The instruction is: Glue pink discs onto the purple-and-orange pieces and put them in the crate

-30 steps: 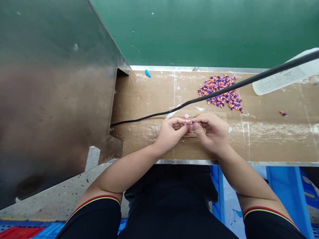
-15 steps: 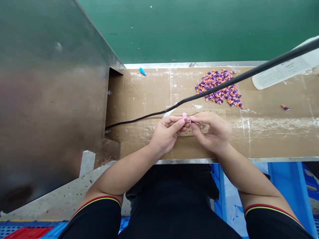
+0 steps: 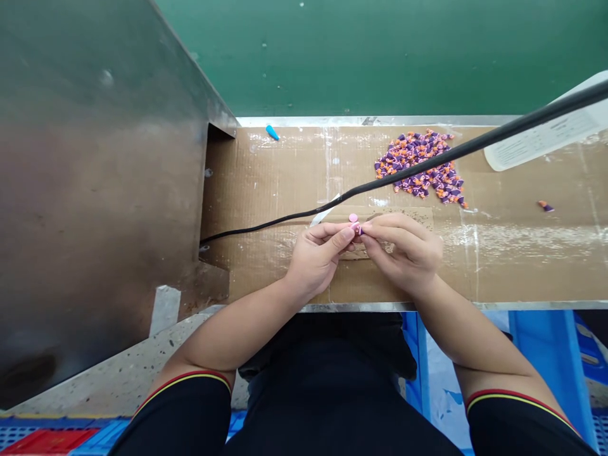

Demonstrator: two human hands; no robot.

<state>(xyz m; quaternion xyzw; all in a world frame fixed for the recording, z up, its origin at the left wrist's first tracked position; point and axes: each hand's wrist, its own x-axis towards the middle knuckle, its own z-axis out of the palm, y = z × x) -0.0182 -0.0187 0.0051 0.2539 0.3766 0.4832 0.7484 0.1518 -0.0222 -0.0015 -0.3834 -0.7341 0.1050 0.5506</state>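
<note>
My left hand (image 3: 319,256) pinches a small pink piece (image 3: 355,226) between thumb and fingers, above the cardboard. Facing it, my right hand (image 3: 403,250) is closed on a tiny purple piece (image 3: 360,231), mostly covered by the fingertips. The two pieces meet or nearly meet; the fingers hide the exact contact. Just beyond the left fingertips shows a pink disc (image 3: 353,218); whether it lies on the cardboard or belongs to the held piece, I cannot tell. Past my right hand lies a pile of small purple, orange and pink pieces (image 3: 418,158).
A black cable (image 3: 294,216) crosses above the cardboard-covered bench (image 3: 275,183). A metal housing (image 3: 104,190) stands at left. There are a blue cone (image 3: 272,132), a white strip (image 3: 325,215), a single purple-orange piece (image 3: 546,206) and a whitish bottle (image 3: 532,142) at right.
My right fingertips have moved slightly left, closer to the left fingertips, and cover more of the purple piece. The whole view has shifted a little.
</note>
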